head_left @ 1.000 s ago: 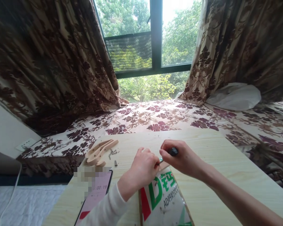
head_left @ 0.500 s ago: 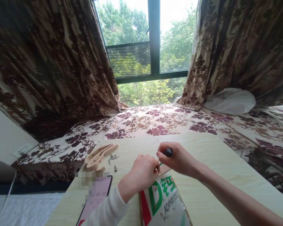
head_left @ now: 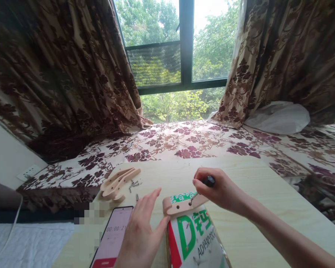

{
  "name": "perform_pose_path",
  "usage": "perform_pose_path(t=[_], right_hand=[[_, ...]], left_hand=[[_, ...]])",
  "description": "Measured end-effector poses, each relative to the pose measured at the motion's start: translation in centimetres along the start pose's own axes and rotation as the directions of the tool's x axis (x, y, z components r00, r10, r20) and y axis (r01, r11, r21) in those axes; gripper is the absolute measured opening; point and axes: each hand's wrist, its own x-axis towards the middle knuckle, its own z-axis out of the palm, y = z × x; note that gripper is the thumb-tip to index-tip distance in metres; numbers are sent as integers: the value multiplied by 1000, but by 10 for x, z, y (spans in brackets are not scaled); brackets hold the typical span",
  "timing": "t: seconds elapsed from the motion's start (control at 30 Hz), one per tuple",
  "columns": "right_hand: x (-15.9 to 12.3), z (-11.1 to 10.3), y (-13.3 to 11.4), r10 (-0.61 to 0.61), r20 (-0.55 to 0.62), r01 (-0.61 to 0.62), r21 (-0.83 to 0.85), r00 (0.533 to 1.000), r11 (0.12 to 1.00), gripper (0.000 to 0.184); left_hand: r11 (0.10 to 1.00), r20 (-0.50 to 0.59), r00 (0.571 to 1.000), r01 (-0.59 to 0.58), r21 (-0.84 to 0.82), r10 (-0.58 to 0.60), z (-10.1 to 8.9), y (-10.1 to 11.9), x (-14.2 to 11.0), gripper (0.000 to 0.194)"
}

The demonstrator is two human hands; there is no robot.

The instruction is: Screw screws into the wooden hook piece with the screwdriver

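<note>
My right hand is closed around a screwdriver with a dark handle. Its thin shaft slants down to a hole in a pale curved wooden piece. That piece lies across the top of a flat printed carton with green and black lettering and a red edge. To the left, my left hand is open with fingers spread, its thumb at the rounded left end of the wood. A loose screw lies just beyond its fingers.
Several similar wooden pieces are grouped at the table's left side, near a scatter of small screws. A phone running a timer lies left of my left hand. Past the light wooden table is a flowered window seat.
My left hand has let go of the area by the screwdriver tip, moved left and down, and spread open, uncovering the wooden piece. My right hand keeps the screwdriver and appears slightly further right.
</note>
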Motion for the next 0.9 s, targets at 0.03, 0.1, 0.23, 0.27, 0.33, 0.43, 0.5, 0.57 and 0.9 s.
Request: perform_pose_path(t=[0.03, 0.1, 0.23, 0.27, 0.33, 0.43, 0.5, 0.57, 0.9], right_hand=[[0, 0, 0, -2, 4, 2, 4, 1000, 1000, 19], [-1, 0, 0, -8, 14, 8, 12, 1000, 1000, 19], [0, 0, 1, -4, 34, 3, 24, 999, 1000, 19], [0, 0, 1, 0, 38, -1, 26, 999, 1000, 19], [2, 0, 1, 5, 42, -6, 28, 999, 1000, 19], [3, 0, 2, 4, 48, -5, 23, 999, 1000, 19], [4, 0, 2, -1, 53, 0, 17, 999, 1000, 20], [5, 0, 2, -5, 59, 4, 14, 998, 1000, 20], [4, -2, -3, -27, 81, 25, 30, 996, 999, 20]], left_hand=[[999, 8, 1000, 27, -31, -27, 5, -2, -4, 49], [992, 34, 996, 80, -99, -77, 12, -2, -8, 47], [973, 90, 986, 157, -171, -143, 16, 0, -6, 42], [971, 99, 985, 160, -178, -145, 16, -1, -5, 40], [971, 112, 985, 150, -188, -131, 15, -2, -4, 37], [974, 108, 989, 117, -194, -97, 17, -6, -3, 32], [977, 83, 994, 85, -195, -70, 19, -7, -3, 29], [981, 66, 997, 56, -186, -44, 21, -8, -3, 28], [990, 97, 995, 43, -136, -29, 20, -9, -3, 31]])
